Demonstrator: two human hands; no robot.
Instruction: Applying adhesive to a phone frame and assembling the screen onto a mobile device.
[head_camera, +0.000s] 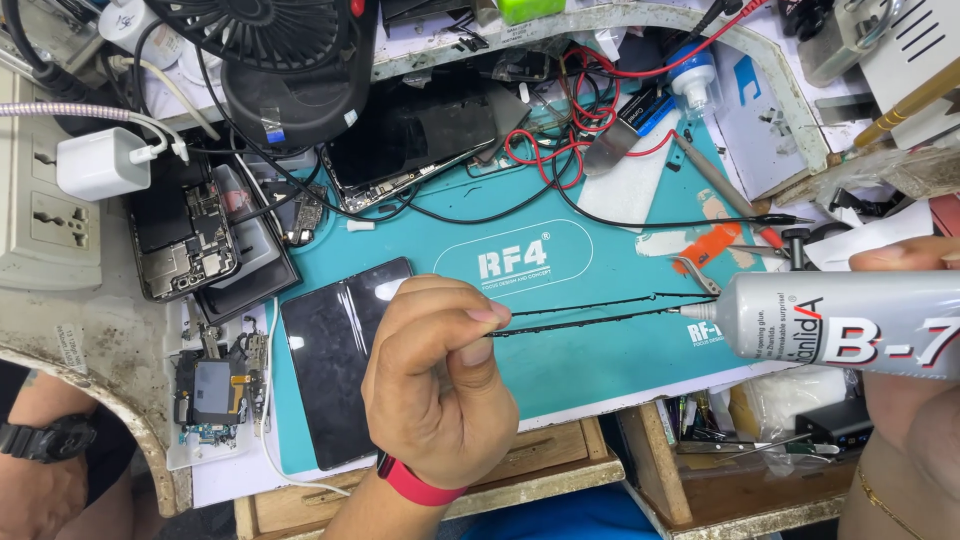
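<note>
Cluttered bench (100, 330) under our teal mat (600, 370), our left hand (435, 385) fingers (480, 318) pinching thin black strip (590, 312), strip running rightward to glue tube (850, 325) gripped in our right hand (905, 330), dark phone (335, 360) just left.

Left hand (440, 385), red band at wrist, pinching one end of thin black strand (590, 312) stretched level above teal work mat (600, 370). Right hand (905, 300) gripping grey glue tube (840, 322), nozzle touching strand's far end. Dark phone screen (335, 365) flat on mat, left of hand. Red and black wires (560, 150) and opened phone (415, 140) further back.
</note>
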